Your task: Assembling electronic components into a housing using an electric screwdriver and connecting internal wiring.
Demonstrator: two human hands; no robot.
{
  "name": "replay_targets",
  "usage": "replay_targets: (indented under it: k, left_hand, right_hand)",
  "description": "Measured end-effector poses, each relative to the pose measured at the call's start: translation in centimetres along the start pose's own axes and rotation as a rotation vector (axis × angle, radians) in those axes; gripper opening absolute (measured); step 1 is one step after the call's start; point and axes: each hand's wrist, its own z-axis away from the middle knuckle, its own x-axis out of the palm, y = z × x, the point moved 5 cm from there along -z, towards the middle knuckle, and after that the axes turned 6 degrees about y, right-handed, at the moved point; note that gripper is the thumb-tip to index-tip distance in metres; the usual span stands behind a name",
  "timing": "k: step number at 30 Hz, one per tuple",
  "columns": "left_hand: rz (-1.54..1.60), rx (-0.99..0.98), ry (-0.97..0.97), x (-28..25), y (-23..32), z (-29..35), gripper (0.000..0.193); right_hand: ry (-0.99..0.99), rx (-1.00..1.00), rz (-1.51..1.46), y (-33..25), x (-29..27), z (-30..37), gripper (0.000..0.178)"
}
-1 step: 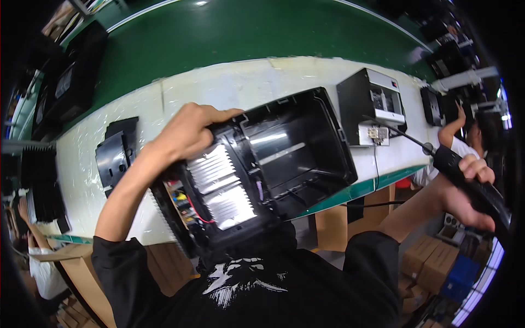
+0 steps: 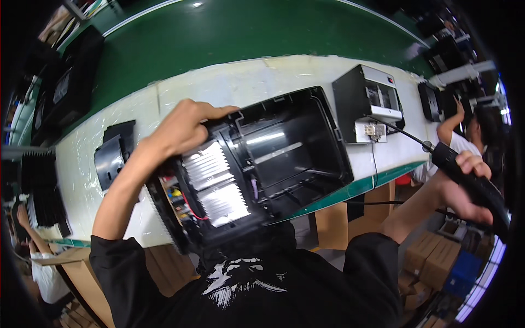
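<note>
My left hand (image 2: pixel 180 131) is closed on the upper edge of a black plastic housing (image 2: pixel 298 147), thumb and forefinger along the rim. The housing lies tilted on the table, its deep hollow facing up. Silver heat sink fins (image 2: pixel 216 186) run across its left part, beside a strip of circuit board with coloured parts and a red wire (image 2: pixel 187 205). At the right, my right hand (image 2: pixel 459 194) is wrapped round a black electric screwdriver (image 2: pixel 465 172). Its long shaft points left, the tip reaching the metal front of a black and silver box-shaped screw feeder (image 2: pixel 353 101).
The white table (image 2: pixel 246 79) has a green front edge (image 2: pixel 322 202). Black plastic parts (image 2: pixel 112 158) lie to my left. Cardboard boxes (image 2: pixel 333 227) stand below the front edge. Two other people are working, one at far left (image 2: pixel 52 273), one at far right (image 2: pixel 465 131).
The whole view has shifted slightly. Both hands keep their grips, and the housing and screwdriver stay in nearly the same places.
</note>
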Motion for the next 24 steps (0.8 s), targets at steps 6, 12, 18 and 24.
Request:
replay_targets:
  k: [6, 12, 18, 24]
  left_hand:
    - [-0.047, 0.188, -0.126, -0.8, -0.7, -7.9, 0.065]
    - [-0.077, 0.09, -0.207, 3.0, -0.4, -16.0, 0.045]
    - [-0.193, 0.433, -0.258, 7.9, 4.8, -16.5, 0.026]
    - [-0.094, 0.618, 0.031, 8.2, 10.7, -10.4, 0.05]
  right_hand:
    - [0.173, 0.101, 0.201, 1.4, -4.8, 3.5, 0.086]
    - [0.199, 0.226, 0.121, 3.5, -3.7, 5.3, 0.086]
    - [-0.145, 0.351, -0.112, 6.3, -2.4, 4.6, 0.086]
    - [-0.063, 0.516, 0.276, 11.9, 1.7, 1.3, 0.066]
